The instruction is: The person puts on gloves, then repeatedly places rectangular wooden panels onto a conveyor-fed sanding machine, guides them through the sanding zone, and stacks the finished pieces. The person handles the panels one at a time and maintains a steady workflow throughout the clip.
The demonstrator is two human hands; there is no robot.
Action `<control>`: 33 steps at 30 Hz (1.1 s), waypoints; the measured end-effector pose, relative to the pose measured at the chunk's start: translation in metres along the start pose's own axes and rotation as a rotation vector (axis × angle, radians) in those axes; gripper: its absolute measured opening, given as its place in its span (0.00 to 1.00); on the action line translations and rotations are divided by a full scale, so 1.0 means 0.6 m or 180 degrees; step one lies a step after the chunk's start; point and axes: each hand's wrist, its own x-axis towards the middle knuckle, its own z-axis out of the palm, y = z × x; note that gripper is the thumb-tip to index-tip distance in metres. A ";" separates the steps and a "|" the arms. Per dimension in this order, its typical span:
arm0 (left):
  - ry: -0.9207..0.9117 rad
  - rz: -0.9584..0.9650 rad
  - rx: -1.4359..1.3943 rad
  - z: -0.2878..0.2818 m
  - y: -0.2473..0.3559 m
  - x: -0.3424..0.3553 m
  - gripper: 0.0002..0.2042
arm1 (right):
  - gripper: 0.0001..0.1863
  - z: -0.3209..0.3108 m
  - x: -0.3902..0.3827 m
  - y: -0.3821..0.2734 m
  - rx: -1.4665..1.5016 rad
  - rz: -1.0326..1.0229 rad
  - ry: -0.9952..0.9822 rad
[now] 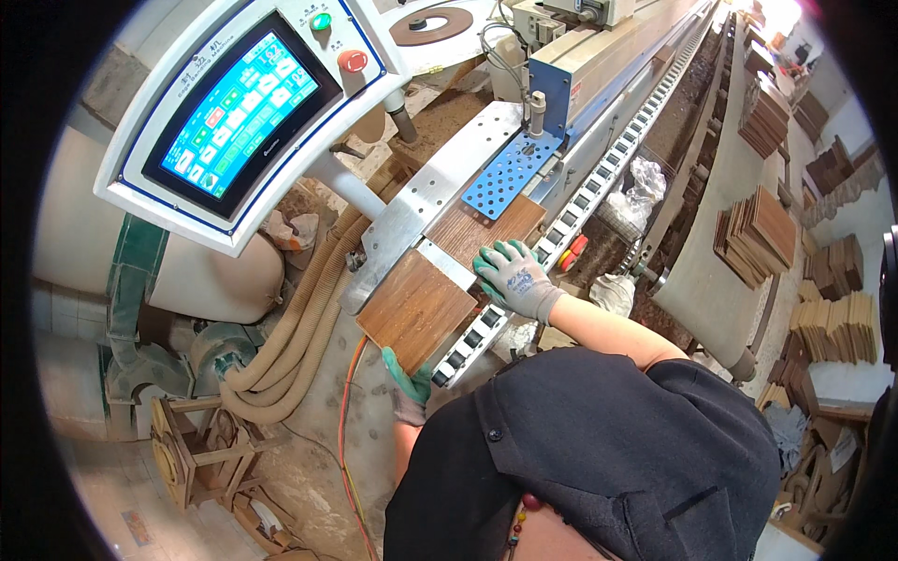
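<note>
- head view: the left hand, in a grey-and-green work glove, touches the near edge of a brown wood-grain board; whether its fingers close around that edge cannot be told.
- this board lies at the near end of a long metal machine bed, its near corner reaching toward the roller track along the bed's right edge.
- the right hand, gloved alike, rests with fingers spread, not clasped, on the near right corner of a second wood-grain board.
- the second board lies farther up the bed, its far edge by a blue perforated plate; a strip of bare metal shows between the boards.
- a red stop button sits just beside the track's right edge, near the right hand.
- left of the bed, a white control panel carries a lit touchscreen, a green button and a red button.
- beige ribbed hoses curve below the panel.
- on the right, a pile of brown boards leans on a grey conveyor belt.
</note>
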 end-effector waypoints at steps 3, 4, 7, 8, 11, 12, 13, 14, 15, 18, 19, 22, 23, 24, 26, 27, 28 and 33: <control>0.0059 0.0091 0.0103 0.006 0.006 0.003 0.39 | 0.19 0.002 0.000 0.001 0.0030 -0.0008 0.0006; 0.0089 0.0003 -0.0089 0.009 0.012 0.004 0.39 | 0.19 0.003 0.000 0.002 0.0046 0.0019 -0.0026; 0.0508 -0.0527 -0.1106 0.019 0.044 0.010 0.31 | 0.19 0.008 0.000 0.005 0.0049 0.0014 0.0037; 0.0601 -0.0789 -0.1485 0.023 0.059 0.013 0.31 | 0.19 0.010 0.000 0.006 0.0058 0.0006 0.0032; 0.0654 -0.1418 -0.2652 0.028 0.110 0.015 0.33 | 0.19 0.010 0.001 0.012 0.0040 0.0054 -0.0053; 0.0745 -0.1658 -0.2577 0.029 0.123 0.018 0.33 | 0.19 0.009 0.003 0.016 0.0025 0.0081 -0.0094; 0.0713 -0.1671 -0.2585 0.030 0.134 0.019 0.33 | 0.19 0.007 0.004 0.021 -0.0041 0.0164 -0.0153; 0.0684 -0.1684 -0.2592 0.030 0.142 0.019 0.33 | 0.19 0.005 0.005 0.028 -0.0105 0.0245 -0.0211; 0.0637 -0.1544 -0.2517 0.031 0.147 0.020 0.31 | 0.20 0.003 0.007 0.035 -0.0165 0.0341 -0.0327; 0.0559 -0.1379 -0.2467 0.029 0.150 0.019 0.27 | 0.20 -0.008 0.010 0.073 -0.0269 0.0465 -0.0442; 0.0578 -0.1492 -0.2567 0.028 0.149 0.019 0.27 | 0.20 -0.010 0.012 0.087 -0.0333 0.0507 -0.0488; 0.0583 -0.1639 -0.2573 0.026 0.146 0.017 0.28 | 0.21 -0.016 0.011 0.132 -0.0520 0.0527 -0.0336; 0.0598 -0.1668 -0.2522 0.026 0.148 0.017 0.28 | 0.21 -0.016 0.012 0.145 -0.0586 0.0553 -0.0275; 0.0593 -0.1510 -0.2366 0.027 0.151 0.016 0.29 | 0.21 -0.018 0.012 0.162 -0.0631 0.0597 -0.0269; 0.0632 -0.1426 -0.1983 0.029 0.160 0.014 0.29 | 0.21 -0.019 0.013 0.193 -0.0761 0.0700 -0.0245; 0.0680 -0.1460 -0.2202 0.032 0.165 0.013 0.30 | 0.21 -0.019 0.012 0.207 -0.0792 0.0731 -0.0196; 0.0734 -0.1698 -0.2364 0.030 0.170 0.013 0.30 | 0.21 -0.017 0.011 0.221 -0.0812 0.0816 -0.0154; 0.0768 -0.1866 -0.2711 0.030 0.170 0.020 0.29 | 0.25 -0.012 0.018 0.271 -0.0941 0.1302 -0.0065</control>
